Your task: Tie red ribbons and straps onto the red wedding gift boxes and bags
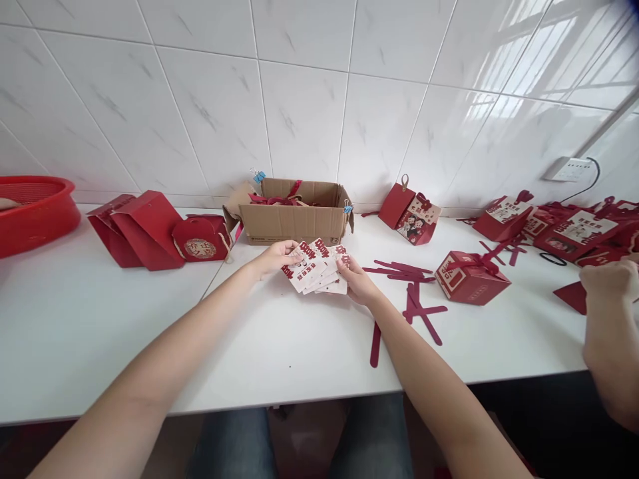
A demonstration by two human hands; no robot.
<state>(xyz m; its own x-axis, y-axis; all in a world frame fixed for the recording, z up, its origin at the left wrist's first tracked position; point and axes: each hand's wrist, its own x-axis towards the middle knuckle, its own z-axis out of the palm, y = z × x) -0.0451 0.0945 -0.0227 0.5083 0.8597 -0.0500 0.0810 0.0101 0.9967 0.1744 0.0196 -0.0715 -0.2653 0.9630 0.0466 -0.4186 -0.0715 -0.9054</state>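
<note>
Several printed cards [317, 269], cream with red lettering, are fanned out between my two hands above the white table. My left hand [273, 259] pinches the left end of the fan. At the right end, my right hand [359, 279] grips the cards with its thumb on top. Just behind them stands an open cardboard box [289, 223] with red strips and cords in it. Dark red strips [399, 271] lie loose on the table to the right of my right hand.
Red gift boxes [152, 229] stand at the left beside a red plastic basket [37, 213]. To the right are a ribboned red box [474, 279], a handled box [414, 216] and a pile of boxes [584, 229]. Another person's hand [612, 293] is at the far right.
</note>
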